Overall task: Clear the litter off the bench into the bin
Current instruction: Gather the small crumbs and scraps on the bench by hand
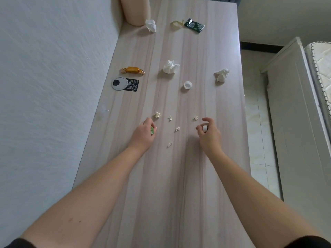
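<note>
Litter is scattered over a pale wood bench (179, 176). My left hand (143, 135) is closed around a small green scrap (152, 130). My right hand (208, 135) pinches a small white piece (205, 128) between thumb and fingers. Several tiny crumpled scraps lie between the hands, among them one scrap (157, 114) just beyond my left fingers and another scrap (177, 129) in the middle. Farther off lie a crumpled tissue (170, 67), a second tissue (222, 75), a white cap (187, 85) and a gold candy wrapper (132, 70). No bin is in view.
A black tag with a silver disc (125, 84) lies near the left edge. At the far end are a third tissue (150, 25), a yellowish strip (176, 25), a dark green packet (194, 25) and a beige cushion (133, 9). A wall runs left; white furniture (293, 104) stands right.
</note>
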A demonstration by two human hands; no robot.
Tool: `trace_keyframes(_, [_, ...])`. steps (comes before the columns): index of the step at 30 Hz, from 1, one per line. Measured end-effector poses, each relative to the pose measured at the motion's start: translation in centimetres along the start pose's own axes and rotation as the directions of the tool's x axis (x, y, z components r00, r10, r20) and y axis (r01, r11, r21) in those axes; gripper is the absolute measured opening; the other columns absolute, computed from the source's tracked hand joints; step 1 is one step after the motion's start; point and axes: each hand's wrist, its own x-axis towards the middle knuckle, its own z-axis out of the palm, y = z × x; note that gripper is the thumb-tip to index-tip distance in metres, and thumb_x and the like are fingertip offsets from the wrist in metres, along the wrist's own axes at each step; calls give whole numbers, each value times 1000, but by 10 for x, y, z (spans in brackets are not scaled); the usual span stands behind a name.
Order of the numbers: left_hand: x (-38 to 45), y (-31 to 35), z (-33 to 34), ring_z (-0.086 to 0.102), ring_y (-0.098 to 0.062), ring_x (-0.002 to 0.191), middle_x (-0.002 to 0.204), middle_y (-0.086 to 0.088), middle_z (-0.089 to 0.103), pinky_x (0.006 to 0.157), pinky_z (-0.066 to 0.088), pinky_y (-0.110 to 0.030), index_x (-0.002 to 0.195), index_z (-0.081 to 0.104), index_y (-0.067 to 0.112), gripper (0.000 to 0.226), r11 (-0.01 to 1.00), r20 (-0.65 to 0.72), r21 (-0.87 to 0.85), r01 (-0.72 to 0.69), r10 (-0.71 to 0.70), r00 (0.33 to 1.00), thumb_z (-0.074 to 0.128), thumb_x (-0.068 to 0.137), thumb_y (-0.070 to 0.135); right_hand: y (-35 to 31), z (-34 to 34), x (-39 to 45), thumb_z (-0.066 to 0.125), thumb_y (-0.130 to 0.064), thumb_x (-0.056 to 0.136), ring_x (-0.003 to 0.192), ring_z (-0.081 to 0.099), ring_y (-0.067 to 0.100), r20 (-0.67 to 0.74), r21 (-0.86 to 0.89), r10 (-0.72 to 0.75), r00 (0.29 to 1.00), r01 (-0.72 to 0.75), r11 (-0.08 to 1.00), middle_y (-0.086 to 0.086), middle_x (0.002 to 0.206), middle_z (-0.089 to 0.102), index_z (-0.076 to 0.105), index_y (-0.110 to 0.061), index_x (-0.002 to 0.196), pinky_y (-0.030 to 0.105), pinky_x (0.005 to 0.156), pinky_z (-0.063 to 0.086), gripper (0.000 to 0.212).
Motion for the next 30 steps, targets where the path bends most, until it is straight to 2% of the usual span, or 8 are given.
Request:
trace_keyframes(5, [26, 6, -4, 58, -31, 91, 113, -12, 59, 72, 44, -37, 123, 44, 12, 32, 998, -48, -57, -8, 5, 999, 44, 92, 8, -2, 5, 26, 36, -21, 84, 65, 52, 17, 17, -155, -28, 999, 31, 987, -4, 68, 53, 45, -31, 104, 29, 51, 32, 24])
trace_keyframes(8, [46, 8, -1, 56, -34, 98, 123, -13, 55, 76, 43, -40, 121, 47, 12, 33, 997, -64, -26, 72, -73, 995, 43, 89, 9, 0, 12, 41, 35, -36, 90, 72, 49, 22, -70, -253, -44, 997, 25, 967, -4, 79, 56, 41, -28, 93, 32, 58, 30, 11])
trace_keyframes(11, [62, 6, 4, 55, -35, 101, 120, -14, 57, 81, 43, -41, 115, 50, 11, 26, 989, -60, 40, 139, -136, 989, 42, 91, 16, 0, 20, 53, 32, -51, 90, 67, 47, 25, -140, -347, -73, 987, 20, 938, -1, 75, 57, 35, -27, 84, 33, 56, 29, 25])
trace_keyframes(14, [69, 4, 12, 54, -37, 102, 114, -15, 59, 84, 42, -45, 110, 49, 8, 33, 987, -17, 138, 86, -84, 996, 41, 95, 37, 0, 31, 55, 32, -48, 92, 76, 52, 30, -168, -465, -182, 969, 85, 881, 3, 79, 57, 41, -20, 86, 34, 62, 32, 30])
trace_keyframes(17, [64, 3, 21, 53, -35, 98, 107, -14, 58, 80, 41, -43, 103, 49, 10, 44, 940, 51, 334, -65, 50, 997, 41, 92, 51, -7, 50, 43, 36, -43, 93, 88, 53, 33, -16, -561, -351, 936, 282, 778, 13, 93, 58, 47, -12, 93, 38, 69, 34, 34])
trace_keyframes(21, [58, 4, 26, 51, -35, 100, 109, -16, 54, 78, 42, -43, 103, 51, 8, 36, 848, 116, 508, -151, 107, 988, 43, 93, 43, -22, 72, 16, 39, -47, 91, 85, 53, 34, 205, -624, -447, 871, 468, 626, 13, 93, 59, 50, -10, 93, 42, 70, 39, 38])
trace_keyframes(24, [48, 0, 25, 53, -37, 97, 106, -18, 57, 76, 43, -44, 99, 53, 6, 29, 859, 119, 482, -171, 129, 984, 43, 95, 33, -21, 74, -2, 47, -45, 90, 76, 53, 33, 306, -622, -510, 804, 574, 532, 13, 86, 59, 52, -7, 91, 41, 62, 43, 38])
trace_keyframes(30, [35, -5, 16, 59, -38, 81, 89, -19, 66, 63, 41, -39, 95, 51, 9, 19, 947, 108, 265, -180, 157, 982, 53, 92, 28, -11, 64, -9, 65, -13, 84, 57, 53, 32, 370, -626, -577, 728, 654, 424, 13, 68, 58, 55, -5, 78, 34, 49, 40, 14])
